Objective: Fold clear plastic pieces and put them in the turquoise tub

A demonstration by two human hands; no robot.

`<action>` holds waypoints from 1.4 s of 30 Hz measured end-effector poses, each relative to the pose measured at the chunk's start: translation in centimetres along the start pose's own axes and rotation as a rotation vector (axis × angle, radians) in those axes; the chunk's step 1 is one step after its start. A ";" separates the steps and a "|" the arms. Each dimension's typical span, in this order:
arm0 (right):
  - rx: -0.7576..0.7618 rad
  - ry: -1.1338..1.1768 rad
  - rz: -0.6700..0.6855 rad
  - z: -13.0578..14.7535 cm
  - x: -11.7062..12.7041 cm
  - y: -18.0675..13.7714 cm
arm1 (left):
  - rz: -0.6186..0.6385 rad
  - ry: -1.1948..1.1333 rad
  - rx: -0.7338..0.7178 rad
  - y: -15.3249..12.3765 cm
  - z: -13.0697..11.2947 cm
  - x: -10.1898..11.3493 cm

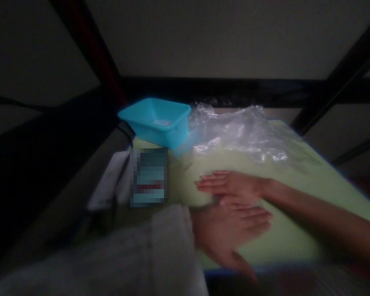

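Note:
My left hand (pixel 231 232), coming out of a pale sleeve, lies palm down near the table's front edge. Its fingers are stretched to the right and the thumb points toward me. Just beyond it, my right hand (pixel 231 185) rests flat with fingers stretched left. The two hands overlap or nearly touch where their fingers meet. Both are open and hold nothing I can see; what lies under the palms is hidden. A crumpled clear plastic bag or sheet (pixel 240 131) spreads over the yellow-green tabletop (pixel 299 185) behind the right hand.
A light-blue plastic basin (pixel 172 133) stands at the back left with a small pale thing inside. Nearer are a blurred-out flat device (pixel 149 176) and a white object (pixel 107 181) with a dark cable. Dark frame bars surround the table; the light is dim.

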State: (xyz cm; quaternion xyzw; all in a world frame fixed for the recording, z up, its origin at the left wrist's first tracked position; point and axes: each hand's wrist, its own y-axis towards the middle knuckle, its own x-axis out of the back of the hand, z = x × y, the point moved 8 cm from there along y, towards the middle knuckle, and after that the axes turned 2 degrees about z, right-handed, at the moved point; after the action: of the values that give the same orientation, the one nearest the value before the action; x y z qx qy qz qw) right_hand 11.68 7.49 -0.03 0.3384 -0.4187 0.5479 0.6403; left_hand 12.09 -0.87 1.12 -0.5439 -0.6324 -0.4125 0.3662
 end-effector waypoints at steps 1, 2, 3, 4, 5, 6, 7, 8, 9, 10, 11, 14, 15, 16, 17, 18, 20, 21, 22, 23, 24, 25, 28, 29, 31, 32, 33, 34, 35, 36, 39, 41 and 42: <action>-0.011 -0.026 -0.006 -0.7 0.3 0.1 | 0.008 -0.005 -0.003 0.0 -0.1 0.1; -0.023 -0.049 -0.016 -1.2 0.5 0.3 | 0.011 -0.008 -0.003 0.1 -0.1 0.2; -0.033 -0.070 -0.026 -1.7 0.7 0.4 | 0.011 -0.010 -0.001 0.1 -0.1 0.3; -0.043 -0.086 -0.033 -2.1 0.8 0.5 | 0.010 -0.012 0.000 0.1 -0.1 0.4; -0.051 -0.100 -0.039 -2.4 0.9 0.6 | 0.011 -0.014 0.003 0.1 -0.1 0.4; -0.058 -0.113 -0.043 -2.7 1.0 0.6 | 0.014 -0.016 0.006 0.1 -0.1 0.4; -0.066 -0.123 -0.047 -2.9 1.1 0.7 | 0.019 -0.019 0.008 0.0 -0.1 0.4; -0.076 -0.133 -0.052 -3.2 1.2 0.7 | 0.021 -0.022 0.011 0.0 -0.1 0.4; -0.088 -0.141 -0.062 -3.5 1.3 0.8 | 0.023 -0.027 0.013 0.0 -0.1 0.3; -0.105 -0.149 -0.075 -3.8 1.4 0.8 | 0.023 -0.031 0.014 0.0 -0.1 0.3; -0.122 -0.155 -0.092 -4.1 1.5 0.9 | 0.023 -0.033 0.016 0.0 -0.1 0.3; -0.183 -0.164 -0.157 -5.2 2.1 1.0 | 0.020 -0.032 0.020 -0.1 0.0 0.4; -0.211 -0.164 -0.188 -5.5 2.5 0.8 | 0.023 -0.030 0.019 -0.1 0.0 0.4; -0.238 -0.158 -0.217 -5.5 2.8 0.6 | 0.026 -0.027 0.018 0.0 0.0 0.4; -0.258 -0.147 -0.242 -5.2 3.2 0.2 | 0.029 -0.024 0.017 0.0 0.1 0.4; -0.270 -0.129 -0.263 -4.6 3.6 -0.3 | 0.031 -0.020 0.015 0.0 0.1 0.4; -0.240 -0.066 -0.263 -2.3 3.8 -1.5 | 0.031 -0.015 0.009 0.1 0.2 0.3; -0.212 -0.020 -0.257 -0.8 3.8 -2.2 | 0.026 -0.013 0.010 0.1 0.2 0.2; -0.193 0.034 -0.245 0.7 3.6 -2.9 | 0.017 -0.013 0.011 0.1 0.3 0.2; -0.163 0.079 -0.220 2.2 3.2 -3.6 | 0.003 -0.015 0.009 0.2 0.4 0.2; -0.142 0.117 -0.184 3.5 2.5 -4.1 | -0.016 -0.018 -0.001 0.2 0.4 0.3; -0.117 0.144 -0.142 4.6 1.7 -4.6 | -0.037 -0.022 -0.016 0.2 0.3 0.4; -0.097 0.136 -0.099 5.4 -0.2 -5.5 | -0.070 -0.038 -0.043 0.2 0.2 0.7; -0.101 0.122 -0.093 4.9 -0.6 -5.5 | -0.066 -0.044 -0.032 0.1 0.3 0.7; -0.115 0.098 -0.085 3.6 -1.0 -5.5 | -0.038 -0.054 -0.004 0.1 0.6 0.5; -0.125 0.086 -0.081 2.8 -1.0 -5.4 | -0.021 -0.055 0.007 0.1 0.6 0.4; -0.137 0.072 -0.078 2.0 -0.9 -5.3 | -0.006 -0.053 0.015 0.0 0.6 0.2; -0.146 0.055 -0.076 1.3 -0.7 -5.2 | 0.005 -0.051 0.018 0.0 0.6 0.1; -0.152 0.036 -0.074 0.8 -0.5 -5.1 | 0.009 -0.050 0.018 -0.1 0.5 0.1; -0.153 0.015 -0.072 0.4 -0.3 -5.0 | 0.007 -0.053 0.015 -0.1 0.4 0.1; -0.140 -0.038 -0.075 -0.2 -0.1 -4.9 | -0.004 -0.089 -0.010 -0.1 0.0 0.3; -0.137 -0.056 -0.083 -0.5 -0.1 -4.9 | -0.011 -0.113 -0.013 -0.1 0.0 0.4; -0.140 -0.062 -0.087 -0.6 -0.2 -4.9 | -0.015 -0.120 -0.010 -0.1 0.0 0.4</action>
State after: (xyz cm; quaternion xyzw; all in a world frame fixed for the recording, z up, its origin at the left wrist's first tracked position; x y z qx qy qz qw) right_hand 16.64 7.12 -0.34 0.3275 -0.4607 0.4780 0.6723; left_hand 11.92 -0.72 1.45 -0.5647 -0.6552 -0.3852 0.3217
